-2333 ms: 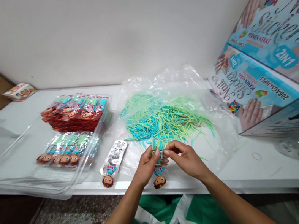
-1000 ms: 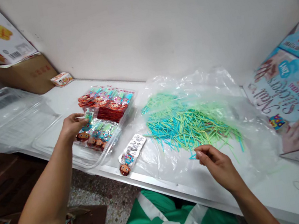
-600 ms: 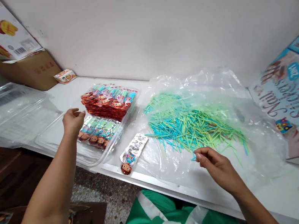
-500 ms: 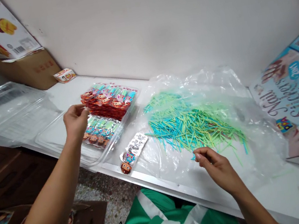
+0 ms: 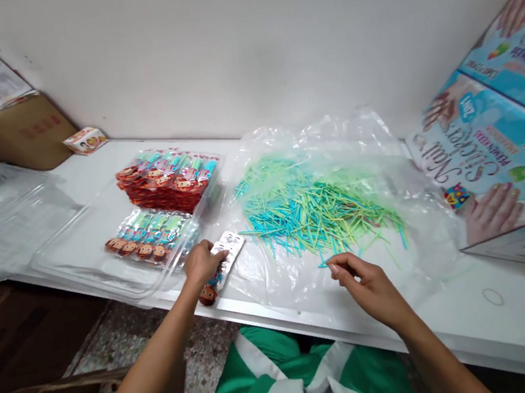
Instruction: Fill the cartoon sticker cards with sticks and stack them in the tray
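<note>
Turquoise and lime sticks lie heaped on a clear plastic bag spread flat on the white table; the bag probably keeps the loose pile together and within reach. Left hand is down on a blister card lying flat at the table's near edge, just left of the bag. Its fingers curl closed over the card's middle, gripping it. Card's silver end pokes out past the fingertips and its doll-head end out below the palm. Can't tell if the card is lifted. Right hand sits at the near fringe of the stick pile, thumb and forefinger pinched shut by a stray blue stick. Can't tell if a stick is really in the pinch. The hands are well apart, card to the left, sticks to the right. Clear tray, left of the card, holds a flat row of like cards and a tall stack behind it, seemingly sorted there. Printed cartons lean at far right, a brown cardboard box far left.
</note>
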Motion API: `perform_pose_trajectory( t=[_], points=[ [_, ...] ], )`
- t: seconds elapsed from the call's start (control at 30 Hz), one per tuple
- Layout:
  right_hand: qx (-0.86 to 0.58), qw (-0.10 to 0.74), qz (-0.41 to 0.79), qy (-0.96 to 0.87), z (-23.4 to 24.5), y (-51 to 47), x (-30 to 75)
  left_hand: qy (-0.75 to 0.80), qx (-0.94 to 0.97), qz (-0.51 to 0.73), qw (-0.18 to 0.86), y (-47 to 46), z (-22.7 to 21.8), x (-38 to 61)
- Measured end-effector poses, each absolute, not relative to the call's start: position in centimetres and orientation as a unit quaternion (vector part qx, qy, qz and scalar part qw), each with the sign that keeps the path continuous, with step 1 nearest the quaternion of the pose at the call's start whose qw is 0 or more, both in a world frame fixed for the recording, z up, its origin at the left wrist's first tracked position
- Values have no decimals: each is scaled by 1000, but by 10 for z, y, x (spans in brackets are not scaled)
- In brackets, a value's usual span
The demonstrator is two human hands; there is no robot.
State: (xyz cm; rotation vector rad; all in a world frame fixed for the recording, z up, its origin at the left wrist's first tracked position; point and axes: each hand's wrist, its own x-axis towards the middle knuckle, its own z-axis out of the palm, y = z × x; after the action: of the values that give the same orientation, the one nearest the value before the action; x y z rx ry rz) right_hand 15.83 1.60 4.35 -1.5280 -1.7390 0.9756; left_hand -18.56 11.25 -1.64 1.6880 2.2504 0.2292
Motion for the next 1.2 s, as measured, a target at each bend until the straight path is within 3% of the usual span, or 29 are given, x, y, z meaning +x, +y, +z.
perform_pose_trajectory(
  t=[0.17, 0.4, 0.5, 0.57, 0.67, 0.77, 0.93, 1.03, 1.2],
  points=[
    [-581, 310, 376, -652, 35, 13, 163, 779, 577, 177, 169, 116, -19, -193],
    [-570, 319, 364, -664, 35, 15, 163, 764, 608, 175, 125, 112, -5, -184],
    [-572, 322, 368, -659, 32, 15, 159, 745, 604, 261, 108, 105, 7, -176],
    [-579, 333, 388, -635, 28, 16, 149, 705, 578, 367, 186, 98, 17, -160],
    [-563, 346, 468, -586, 19, 19, 125, 615, 492, 457, 414, 84, 30, -120],
    [-506, 344, 547, -571, 12, 23, 104, 540, 434, 450, 564, 70, 35, -76],
    [-463, 361, 583, -561, 10, 25, 108, 403, 312, 379, 773, 63, 26, -44],
    [-452, 362, 593, -559, 10, 24, 120, 375, 272, 336, 820, 64, 15, -41],
    [-459, 305, 573, -607, 3, 20, 135, 396, 246, 355, 810, 63, 1, -34]
  ],
)
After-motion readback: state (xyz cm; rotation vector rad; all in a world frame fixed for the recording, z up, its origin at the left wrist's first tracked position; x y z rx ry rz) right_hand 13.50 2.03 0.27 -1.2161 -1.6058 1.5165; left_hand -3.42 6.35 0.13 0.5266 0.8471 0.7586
